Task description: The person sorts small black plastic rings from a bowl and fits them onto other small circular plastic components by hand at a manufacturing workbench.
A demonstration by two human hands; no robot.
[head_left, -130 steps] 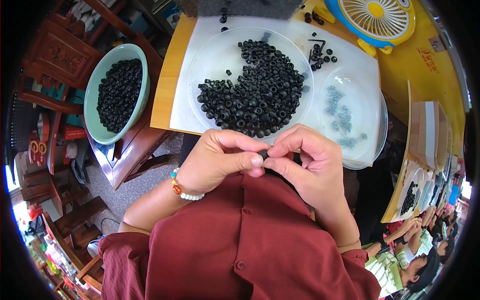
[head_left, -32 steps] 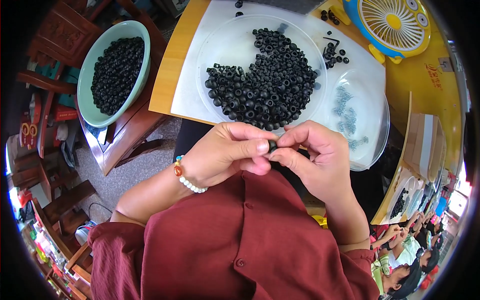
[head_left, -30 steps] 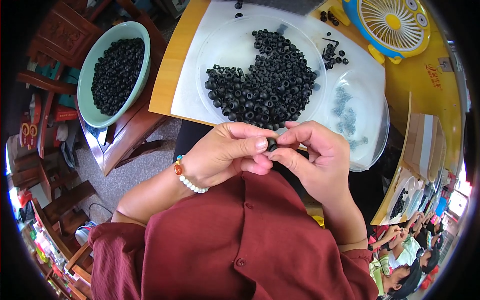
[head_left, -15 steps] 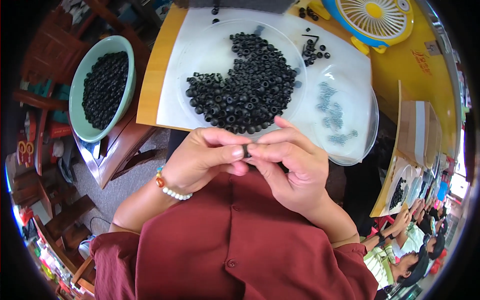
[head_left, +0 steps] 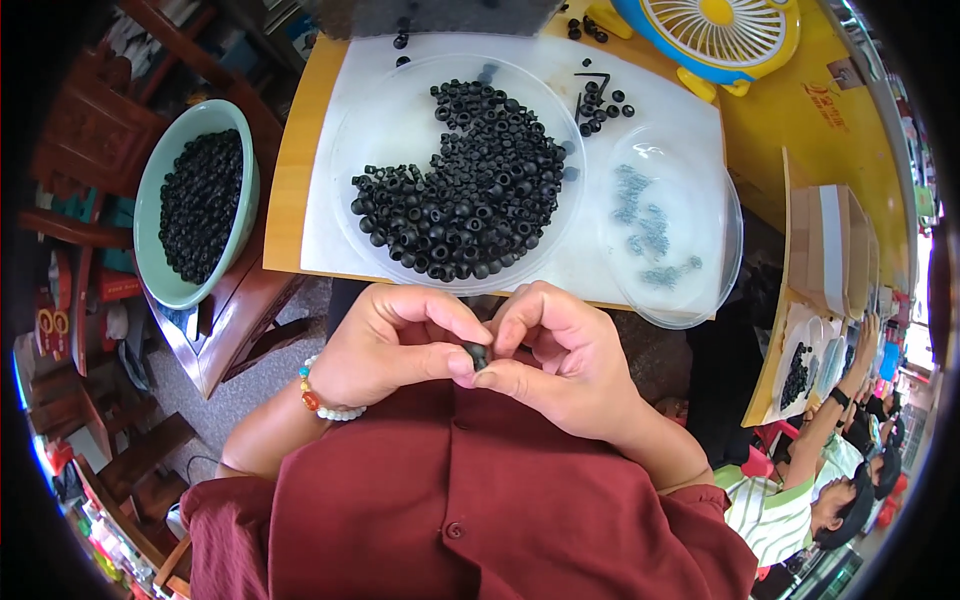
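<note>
Close to my chest, just off the near edge of the table, both hands meet at a small black rounded knob-like part [head_left: 479,355]. My left hand [head_left: 390,335], with a beaded bracelet on its wrist, pinches the part between thumb and index finger. My right hand [head_left: 565,360] pinches it from the other side, its fingers curled and thumb underneath. The fingertips hide much of the part. Beyond the hands, a pile of black round parts with holes [head_left: 470,200] and smaller black pieces lies in a clear round tray [head_left: 385,125].
To the right, a second clear tray [head_left: 695,240] holds tiny silvery pieces [head_left: 650,230]. Behind it are an L-shaped hex key [head_left: 597,77] and loose black parts. A blue-yellow fan [head_left: 720,40] stands far right. A green bowl [head_left: 252,185] of black parts is left. Co-workers sit at right.
My right hand has turned, its fingers now curled more and its thumb under the black part. The table appears slightly lower and further left in view. A co-worker's arm has reached forward.
</note>
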